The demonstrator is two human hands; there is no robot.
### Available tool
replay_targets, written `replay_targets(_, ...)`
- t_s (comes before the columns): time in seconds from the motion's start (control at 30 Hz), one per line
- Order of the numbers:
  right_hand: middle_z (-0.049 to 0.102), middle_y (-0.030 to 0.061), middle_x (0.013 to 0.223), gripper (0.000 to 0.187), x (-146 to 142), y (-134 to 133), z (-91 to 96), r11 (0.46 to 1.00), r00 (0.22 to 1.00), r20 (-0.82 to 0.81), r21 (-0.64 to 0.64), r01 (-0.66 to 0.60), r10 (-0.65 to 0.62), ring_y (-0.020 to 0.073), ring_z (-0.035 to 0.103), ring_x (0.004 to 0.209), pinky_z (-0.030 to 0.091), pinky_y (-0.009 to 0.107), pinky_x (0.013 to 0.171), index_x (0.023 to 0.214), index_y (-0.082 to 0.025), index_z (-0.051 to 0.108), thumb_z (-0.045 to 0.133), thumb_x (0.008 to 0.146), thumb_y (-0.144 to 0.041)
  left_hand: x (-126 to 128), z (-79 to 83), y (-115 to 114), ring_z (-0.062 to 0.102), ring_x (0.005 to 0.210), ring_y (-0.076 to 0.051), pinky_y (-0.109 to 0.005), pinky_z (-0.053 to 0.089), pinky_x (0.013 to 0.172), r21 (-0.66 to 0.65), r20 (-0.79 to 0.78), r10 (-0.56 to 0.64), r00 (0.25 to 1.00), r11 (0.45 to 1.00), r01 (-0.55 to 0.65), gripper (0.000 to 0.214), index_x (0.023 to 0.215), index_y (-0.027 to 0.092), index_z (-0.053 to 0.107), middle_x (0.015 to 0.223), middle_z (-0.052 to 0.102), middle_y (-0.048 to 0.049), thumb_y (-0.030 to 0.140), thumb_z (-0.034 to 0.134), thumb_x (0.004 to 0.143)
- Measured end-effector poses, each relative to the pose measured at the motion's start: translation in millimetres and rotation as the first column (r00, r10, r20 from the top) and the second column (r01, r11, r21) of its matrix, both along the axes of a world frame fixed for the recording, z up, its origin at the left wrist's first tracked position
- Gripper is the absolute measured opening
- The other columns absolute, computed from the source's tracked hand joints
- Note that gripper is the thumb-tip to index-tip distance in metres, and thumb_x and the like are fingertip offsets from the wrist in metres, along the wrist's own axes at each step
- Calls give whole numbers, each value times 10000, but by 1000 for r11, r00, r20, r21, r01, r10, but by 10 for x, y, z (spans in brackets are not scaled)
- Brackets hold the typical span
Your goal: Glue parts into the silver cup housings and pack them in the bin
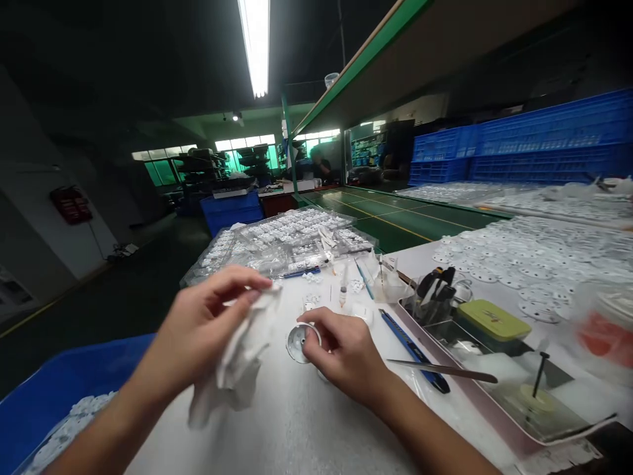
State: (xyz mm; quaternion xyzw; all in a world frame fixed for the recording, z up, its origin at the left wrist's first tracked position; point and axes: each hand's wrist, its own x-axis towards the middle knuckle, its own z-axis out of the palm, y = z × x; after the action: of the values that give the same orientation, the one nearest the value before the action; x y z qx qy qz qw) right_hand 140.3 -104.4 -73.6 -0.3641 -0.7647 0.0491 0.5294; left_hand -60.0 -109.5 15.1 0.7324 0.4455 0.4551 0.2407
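Observation:
Pinched between the thumb and fingers of my left hand (208, 323) is a crumpled white cloth (242, 363), which hangs down over the white tabletop and is slightly blurred. My right hand (346, 353), to its right, grips a small round white disc-shaped part (297, 342) with a dark spot near its middle. The thumb lies across the disc's face and fingers curl at its rim. Cloth and disc are apart. Behind the right hand are small white pieces (311, 300) and a syringe-like tube (343, 293).
Stacked clear trays of white parts (297, 231) stand at the back. On the right are a blue utility knife (413, 349), metal tweezers (445, 371), and a tool tray (475, 389) with a green-lidded box (494, 318). A blue bin (99, 359) sits left; many white discs (519, 254) lie far right.

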Motion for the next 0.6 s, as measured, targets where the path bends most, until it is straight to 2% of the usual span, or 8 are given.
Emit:
replay_targets(0.1, 434, -65, 514, 127, -22, -18, -6, 999, 998, 52, 42, 32, -34, 56, 404, 442, 332, 177, 475, 864, -171, 602, 489, 812, -144, 95, -150, -57, 591, 962, -188, -254, 486, 758, -58, -155, -110, 982, 993, 102, 175, 1013, 299, 659, 1079, 610, -16, 340, 534, 898)
replay_targets(0.3, 505, -49, 543, 101, -46, 7, -58, 986, 988, 109, 139, 95, -111, 70, 450, 457, 350, 194, 483, 880, -170, 571, 486, 832, -140, 172, -362, -33, 549, 1044, -203, -272, 462, 829, -47, -260, -184, 948, 983, 178, 229, 1116, 281, 601, 1177, 559, -45, 309, 517, 904)
replay_targets(0.43, 564, -30, 594, 120, -44, 29, -84, 968, 979, 129, 216, 126, -156, 81, 486, 474, 363, 212, 494, 912, -167, 570, 488, 833, -129, 153, -459, 18, 569, 980, -195, -272, 456, 791, 62, -365, -123, 923, 986, 156, 198, 1073, 242, 592, 1119, 577, -57, 303, 525, 898)
replay_targets(0.6, 586, -11, 614, 98, -60, 34, -106, 942, 967, 189, 320, 105, -172, 103, 518, 507, 385, 239, 529, 909, -152, 557, 509, 834, -114, 157, -540, 22, 562, 737, -154, -267, 420, 630, 186, -536, -9, 844, 974, 129, 172, 861, 185, 582, 885, 583, -47, 286, 456, 919)
